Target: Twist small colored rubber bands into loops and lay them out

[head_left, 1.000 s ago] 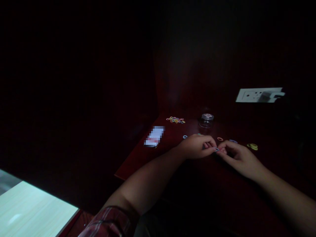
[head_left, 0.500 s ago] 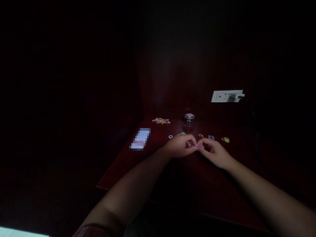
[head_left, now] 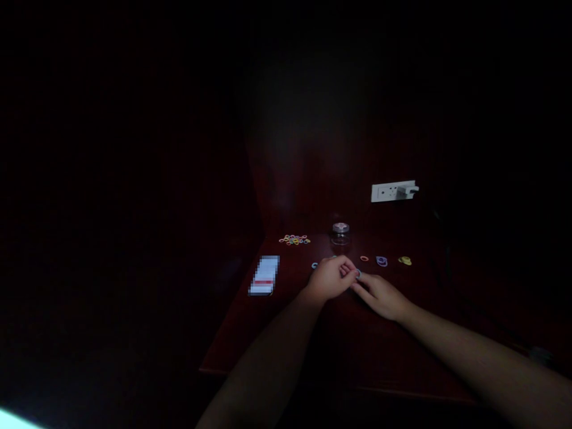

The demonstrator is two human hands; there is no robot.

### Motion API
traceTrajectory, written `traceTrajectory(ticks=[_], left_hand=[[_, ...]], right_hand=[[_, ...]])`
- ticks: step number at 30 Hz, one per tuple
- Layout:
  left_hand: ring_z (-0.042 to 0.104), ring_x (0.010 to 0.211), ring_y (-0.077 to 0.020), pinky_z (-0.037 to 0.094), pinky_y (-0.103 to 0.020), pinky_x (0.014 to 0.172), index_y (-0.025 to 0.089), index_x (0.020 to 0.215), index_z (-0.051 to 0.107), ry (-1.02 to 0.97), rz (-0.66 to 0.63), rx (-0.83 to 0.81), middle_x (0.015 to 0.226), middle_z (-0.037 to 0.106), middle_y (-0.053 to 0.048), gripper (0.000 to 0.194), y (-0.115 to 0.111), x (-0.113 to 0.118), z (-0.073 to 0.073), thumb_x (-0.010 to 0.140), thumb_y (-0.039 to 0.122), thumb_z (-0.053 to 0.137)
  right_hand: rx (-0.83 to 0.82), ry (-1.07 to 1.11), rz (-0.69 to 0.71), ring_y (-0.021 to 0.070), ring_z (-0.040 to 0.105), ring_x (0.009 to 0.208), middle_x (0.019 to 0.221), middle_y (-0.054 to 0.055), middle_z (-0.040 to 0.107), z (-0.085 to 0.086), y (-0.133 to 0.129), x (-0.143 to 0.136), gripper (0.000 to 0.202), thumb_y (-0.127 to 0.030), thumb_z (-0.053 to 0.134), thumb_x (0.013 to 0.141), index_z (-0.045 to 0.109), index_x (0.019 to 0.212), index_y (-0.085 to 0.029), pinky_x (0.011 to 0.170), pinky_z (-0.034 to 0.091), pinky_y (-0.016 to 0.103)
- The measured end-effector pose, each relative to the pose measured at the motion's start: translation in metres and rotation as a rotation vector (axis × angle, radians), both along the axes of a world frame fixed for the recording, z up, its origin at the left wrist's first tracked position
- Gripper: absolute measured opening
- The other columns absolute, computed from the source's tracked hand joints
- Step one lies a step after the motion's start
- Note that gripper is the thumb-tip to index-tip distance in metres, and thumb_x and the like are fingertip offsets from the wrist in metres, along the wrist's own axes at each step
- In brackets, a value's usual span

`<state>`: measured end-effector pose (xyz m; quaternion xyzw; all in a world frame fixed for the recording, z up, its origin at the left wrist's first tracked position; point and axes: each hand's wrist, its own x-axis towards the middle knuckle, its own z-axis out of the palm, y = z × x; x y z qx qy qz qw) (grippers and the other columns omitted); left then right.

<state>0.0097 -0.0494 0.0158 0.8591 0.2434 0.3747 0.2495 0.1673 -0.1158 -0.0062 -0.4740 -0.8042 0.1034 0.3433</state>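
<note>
Pinching: left hand (head_left: 329,279) and right hand (head_left: 379,296) meet fingertip to fingertip.
Ring: small pale-blue rubber band loop (head_left: 358,273) clamped between both hands' fingertips (barely visible).
Surface: dark red wooden table (head_left: 286,333).

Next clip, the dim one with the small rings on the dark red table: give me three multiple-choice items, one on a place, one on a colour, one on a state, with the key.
1. Where is the heap of mixed-colour rings?
A. Far side of the table, left of the small jar
B. Inside the jar
C. Under the wall socket

2. What colour is the rightmost loose ring?
A. Yellow
B. Black
C. White

3. How are the two hands placed?
A. Far apart
B. Fingertips meeting around a small bluish ring
C. Both flat on the table

Key:
1 A, the heap lies on the tabletop left of the jar.
2 A, it shows yellow beside the purple ring.
3 B, the left hand and right hand touch at the fingertips.
</note>
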Motion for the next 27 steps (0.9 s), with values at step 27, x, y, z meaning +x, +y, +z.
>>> traceTrajectory(ticks=[27], left_hand=[[0.063, 0.065, -0.0121, 0.049, -0.023, 0.066, 0.010, 0.080, 0.068, -0.331, 0.246, -0.340, 0.073, 0.070, -0.007, 0.013, -0.056, 0.005, -0.034, 0.078, 0.021, 0.060]], right_hand=[[0.209, 0.048, -0.146, 0.0190, 0.062, 0.078, 0.086, 0.006, 0.067, -0.009, -0.029, 0.003, 0.013, -0.021, 0.052, 0.084, 0.057, 0.096, -0.018, 0.073, 0.046, 0.029]])
